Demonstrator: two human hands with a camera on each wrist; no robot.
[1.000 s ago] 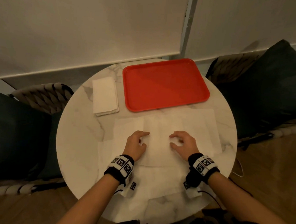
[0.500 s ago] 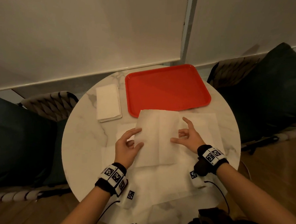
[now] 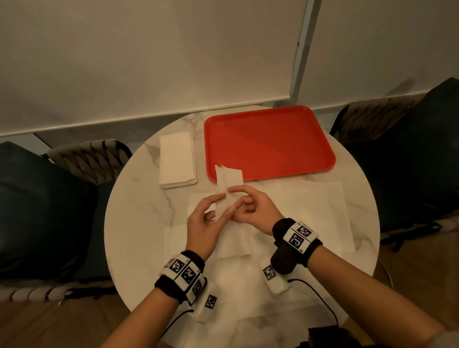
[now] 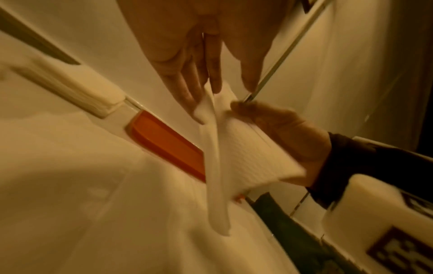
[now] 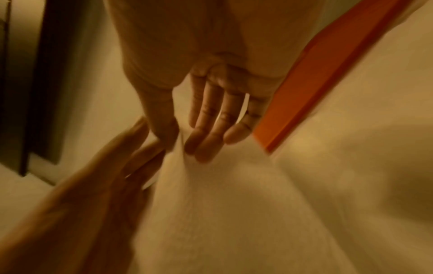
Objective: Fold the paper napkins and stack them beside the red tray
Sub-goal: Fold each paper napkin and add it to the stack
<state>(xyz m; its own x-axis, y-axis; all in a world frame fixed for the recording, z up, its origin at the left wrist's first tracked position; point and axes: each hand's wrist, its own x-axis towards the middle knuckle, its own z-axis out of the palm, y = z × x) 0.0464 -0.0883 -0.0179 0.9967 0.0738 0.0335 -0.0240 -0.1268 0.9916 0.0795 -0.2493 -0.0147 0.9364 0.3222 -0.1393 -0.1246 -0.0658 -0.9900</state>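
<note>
Paper napkin [image 3: 226, 189] held upright above round marble table [image 3: 140, 222], near edge of red tray [image 3: 267, 141]; pinched by left hand [image 3: 204, 223] and right hand [image 3: 250, 207]. Halves to be aligned, crease pressed flat, then laid on folded napkin stack [image 3: 177, 160] beside tray.

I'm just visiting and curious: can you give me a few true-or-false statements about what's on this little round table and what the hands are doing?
1. The red tray holds a pile of folded napkins. False: it holds none; the folded stack lies beside it on the table.
2. Both hands hold one napkin up. True: left hand, right hand.
3. Unfolded napkins lie spread on the table. True.
4. The stack lies to the tray's right. False: left.
</note>
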